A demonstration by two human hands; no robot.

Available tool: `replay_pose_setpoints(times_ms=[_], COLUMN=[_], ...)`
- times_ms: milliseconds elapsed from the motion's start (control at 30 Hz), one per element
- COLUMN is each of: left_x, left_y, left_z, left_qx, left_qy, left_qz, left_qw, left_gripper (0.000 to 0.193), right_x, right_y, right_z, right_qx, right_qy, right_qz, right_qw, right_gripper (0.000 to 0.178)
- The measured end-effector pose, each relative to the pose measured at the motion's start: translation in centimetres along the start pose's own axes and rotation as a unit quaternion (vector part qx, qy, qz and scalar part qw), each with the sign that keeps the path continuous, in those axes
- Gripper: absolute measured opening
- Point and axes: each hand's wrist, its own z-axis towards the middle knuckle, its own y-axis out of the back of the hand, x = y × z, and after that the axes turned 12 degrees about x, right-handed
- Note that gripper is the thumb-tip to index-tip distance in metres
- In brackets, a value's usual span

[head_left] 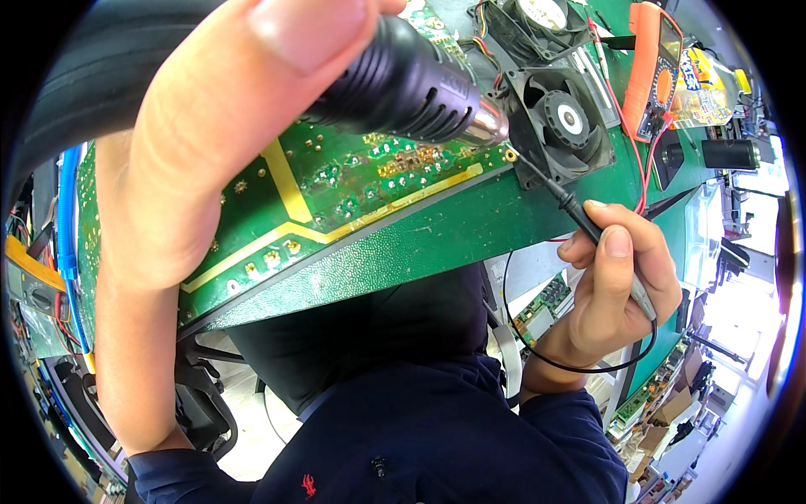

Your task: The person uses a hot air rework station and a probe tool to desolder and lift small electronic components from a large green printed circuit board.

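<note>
At two o'clock, the packet bears bold blue-and-white characters, and the meter beside it has marks around its dial, too small to read. At twelve, raised lettering stands on the tool. At seven, a red emblem marks the shirt.

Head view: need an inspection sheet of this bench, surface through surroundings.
Surface: green benchtop, light specks.
Work items: green circuit board; black handpiece, metal nozzle; black probe.
Clutter: black fan, second fan, orange multimeter.
Hands: left hand holds handpiece; right hand holds probe, tip at board's right corner, contact unclear.
Cables: red leads, black lead, blue cable.
Surroundings: black chair lower left; more boards lower right.
</note>
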Motion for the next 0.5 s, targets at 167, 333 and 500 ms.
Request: replay_pose_setpoints(times_ms=[167, 333, 500], left_x=[-0.32, -0.2, -0.19], left_y=[0.3, 0.02, -0.07], left_z=[-0.13, -0.02, 0.26], left_qx=[0.012, -0.038, -0.048], left_qy=[0.006, 0.012, 0.018], left_qz=[-0.009, -0.026, -0.02], left_qw=[1.0, 0.999, 0.998], left_gripper=[0.064, 0.058, 0.056], right_x=[0.01, -0.25, -0.16], right_y=[0.03, 0.04, -0.03], right_z=[-0.02, 0.05, 0.1], right_qx=[0.0, -0.013, 0.015], right_qy=[0.006, 0.024, 0.016], right_qz=[0.001, 0.03, 0.034], right_qw=[1.0, 0.999, 0.999], right_gripper=[0.015, 0.015, 0.015])
